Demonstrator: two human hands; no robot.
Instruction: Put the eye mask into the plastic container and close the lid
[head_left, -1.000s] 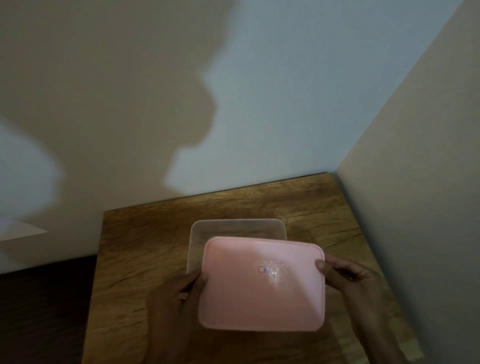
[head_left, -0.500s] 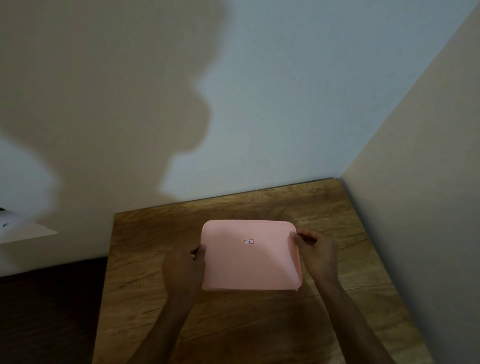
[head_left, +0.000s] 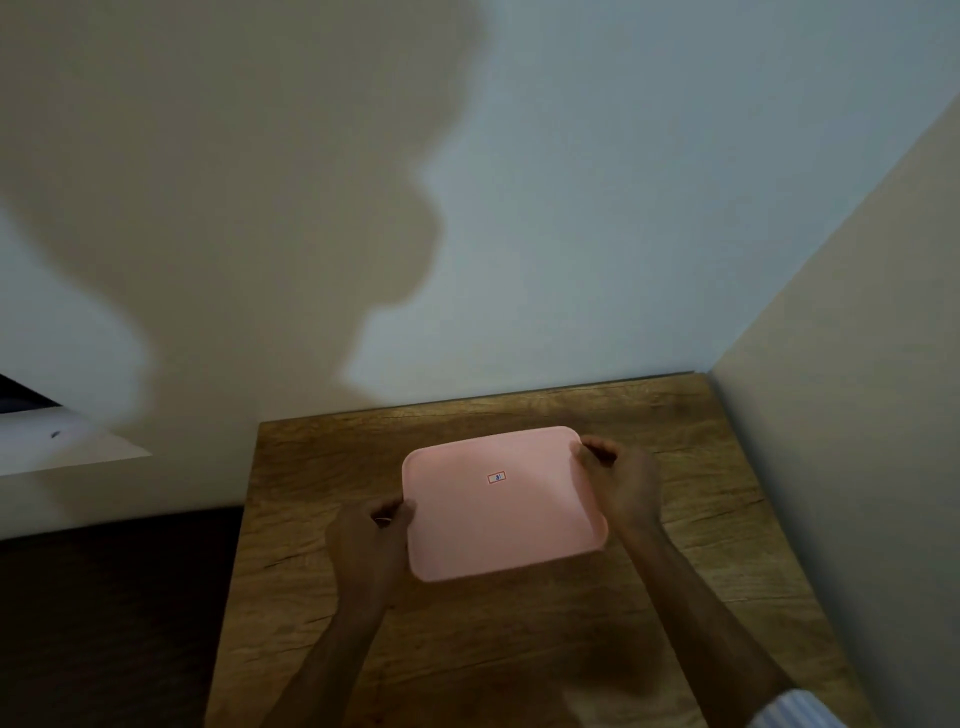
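Observation:
A pink rectangular lid (head_left: 498, 504) with a small sticker at its centre lies flat over the plastic container on the wooden table, covering it fully so the container body is hidden. My left hand (head_left: 371, 535) grips the lid's left edge, near the front corner. On the opposite side, my right hand (head_left: 623, 480) holds the right edge by the far corner, fingers curled over the rim. The eye mask is not visible.
The wooden table (head_left: 493, 649) sits in a corner: a pale wall runs behind it and another wall (head_left: 857, 467) along its right side. Dark floor lies off the table's left edge. A white ledge (head_left: 62, 441) juts out at far left.
The lid has gone from being held tilted in front of the clear container to lying over it. Both hands shifted along its edges, and the lid now sits slightly turned.

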